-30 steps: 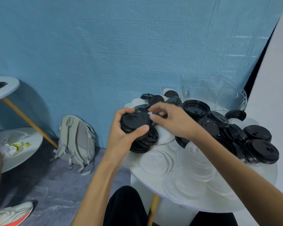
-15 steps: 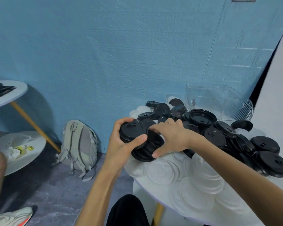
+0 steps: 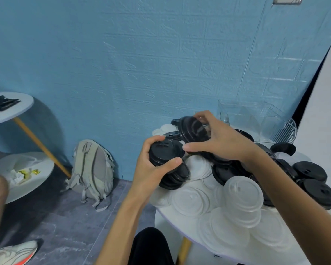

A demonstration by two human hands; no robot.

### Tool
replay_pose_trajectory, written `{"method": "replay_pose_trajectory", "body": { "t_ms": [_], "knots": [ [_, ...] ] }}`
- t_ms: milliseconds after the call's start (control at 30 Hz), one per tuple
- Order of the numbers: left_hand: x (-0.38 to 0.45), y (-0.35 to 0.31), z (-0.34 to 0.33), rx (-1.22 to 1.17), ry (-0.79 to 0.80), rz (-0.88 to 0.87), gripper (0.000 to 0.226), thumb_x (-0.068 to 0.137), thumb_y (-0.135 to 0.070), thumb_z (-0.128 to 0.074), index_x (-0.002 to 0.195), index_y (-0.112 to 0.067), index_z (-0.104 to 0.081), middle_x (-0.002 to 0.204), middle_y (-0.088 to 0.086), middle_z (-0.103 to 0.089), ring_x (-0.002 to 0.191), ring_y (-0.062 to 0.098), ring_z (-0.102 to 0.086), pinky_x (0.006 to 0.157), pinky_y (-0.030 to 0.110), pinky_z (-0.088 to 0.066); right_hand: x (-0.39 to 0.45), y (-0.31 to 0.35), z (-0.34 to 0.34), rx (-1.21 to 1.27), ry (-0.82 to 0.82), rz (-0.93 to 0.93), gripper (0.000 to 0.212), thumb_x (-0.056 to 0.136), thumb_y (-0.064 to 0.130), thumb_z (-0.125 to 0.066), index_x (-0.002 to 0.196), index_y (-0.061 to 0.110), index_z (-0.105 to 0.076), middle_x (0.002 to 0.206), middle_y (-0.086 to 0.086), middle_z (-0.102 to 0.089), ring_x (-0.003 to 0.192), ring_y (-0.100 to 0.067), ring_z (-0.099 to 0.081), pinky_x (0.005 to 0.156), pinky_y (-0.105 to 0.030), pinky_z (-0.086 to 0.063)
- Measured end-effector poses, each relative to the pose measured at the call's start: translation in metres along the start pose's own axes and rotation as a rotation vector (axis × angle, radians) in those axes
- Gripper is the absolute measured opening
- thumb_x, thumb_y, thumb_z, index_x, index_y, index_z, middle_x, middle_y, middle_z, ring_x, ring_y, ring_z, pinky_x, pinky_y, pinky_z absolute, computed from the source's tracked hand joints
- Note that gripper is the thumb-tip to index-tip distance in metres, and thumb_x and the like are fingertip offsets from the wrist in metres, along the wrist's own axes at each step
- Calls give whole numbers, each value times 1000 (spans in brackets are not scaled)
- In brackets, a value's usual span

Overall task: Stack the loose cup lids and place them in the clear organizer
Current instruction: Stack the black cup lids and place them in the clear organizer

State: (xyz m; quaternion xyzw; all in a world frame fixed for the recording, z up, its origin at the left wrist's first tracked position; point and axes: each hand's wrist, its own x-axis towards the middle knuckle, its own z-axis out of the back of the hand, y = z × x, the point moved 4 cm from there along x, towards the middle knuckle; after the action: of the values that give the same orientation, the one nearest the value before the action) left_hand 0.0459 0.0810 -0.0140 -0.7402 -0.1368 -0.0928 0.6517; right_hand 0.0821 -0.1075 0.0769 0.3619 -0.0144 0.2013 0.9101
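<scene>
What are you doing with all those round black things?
Someone is sorting cup lids on a small white table. The left hand grips a stack of black lids, and the right hand holds one more black lid, tilted, just above that stack. Many loose black and white lids lie heaped on the table. The clear organizer at the back looks empty so far.

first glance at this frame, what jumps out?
The two hands mid-frame: the left hand grips a stack of black lids, while the right hand lifts a single black lid tilted just above it. Around them, the round white table is heaped with loose black and clear lids, the clear organizer at its far edge.
</scene>
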Motion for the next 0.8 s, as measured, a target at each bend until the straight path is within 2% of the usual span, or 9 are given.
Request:
{"method": "replay_pose_trajectory", "body": {
  "t_ms": [67, 167, 233, 367, 467, 533, 633, 700, 800],
  "knots": [
    [1, -2, -6, -4, 20, -19, 74, 68, -9, -92, 130, -24, -56, 122, -3, -70, 113, 14, -68, 98, 29, -55, 0, 8, -13, 152, 67, 17, 78, 67, 50, -90, 132, 37, -48, 121, 23, -61, 105, 6, -65, 99, -27, -50],
    [3, -4, -10, 21, 22, -43, 85, 66, -2, -91, 136, -28, -50, 126, -6, -68, 117, 12, -66, 97, 28, -54, 0, 14, -35, 194, 106, 62, 76, 69, 45, -91, 134, 34, -52, 123, 15, -66, 111, -2, -66, 104, -36, -52],
    [3, -5, -12, 49, 5, -51, 95, 64, -1, -93, 139, -32, -44, 123, -6, -68, 114, 11, -68, 96, 29, -55, 2, 16, -37, 187, 82, 73, 78, 69, 41, -93, 135, 32, -52, 125, 13, -64, 115, -3, -63, 107, -35, -50],
    [4, -5, -12, 55, 11, -73, 116, 61, 1, -96, 147, -40, -30, 122, 5, -64, 109, 15, -71, 96, 32, -57, 4, 13, -37, 185, 129, 30, 86, 60, 44, -94, 135, 37, -52, 129, 15, -60, 117, -1, -62, 108, -34, -48],
    [6, -9, -15, 58, 45, -110, 108, 58, 0, -97, 145, -29, -40, 129, 4, -64, 116, 16, -68, 98, 31, -56, 6, 10, -40, 336, 152, -24, 80, 65, 23, -96, 132, 38, -55, 125, 9, -65, 112, -9, -68, 106, -41, -52],
    [6, -11, -17, 63, 28, -113, 95, 60, 2, -95, 139, -20, -48, 128, -1, -65, 116, 12, -67, 95, 25, -54, 4, 8, -44, 511, 211, -79, 76, 69, 11, -92, 132, 34, -56, 124, 2, -69, 112, -16, -70, 103, -46, -54],
    [6, -13, -17, 58, -1, -121, 79, 66, -1, -93, 131, -16, -53, 124, 0, -66, 114, 12, -67, 93, 22, -52, 1, 6, -49, 685, 270, -108, 60, 78, 25, -87, 132, 32, -61, 131, -2, -67, 118, -21, -68, 96, -49, -57],
    [6, -11, -16, 38, -10, -95, 72, 68, -7, -91, 129, -18, -53, 123, 1, -66, 114, 15, -67, 95, 25, -52, 1, 5, -50, 735, 236, -132, 39, 93, 32, -72, 131, 29, -64, 133, -2, -66, 117, -22, -69, 88, -47, -60],
    [6, -8, -17, 19, -27, -42, 68, 65, -12, -88, 123, -19, -52, 115, -4, -67, 106, 9, -68, 89, 23, -53, 2, 2, -52, 752, 136, -177, 24, 102, 23, -60, 123, 27, -70, 121, -2, -71, 106, -20, -73, 74, -41, -63]
  ]
}}
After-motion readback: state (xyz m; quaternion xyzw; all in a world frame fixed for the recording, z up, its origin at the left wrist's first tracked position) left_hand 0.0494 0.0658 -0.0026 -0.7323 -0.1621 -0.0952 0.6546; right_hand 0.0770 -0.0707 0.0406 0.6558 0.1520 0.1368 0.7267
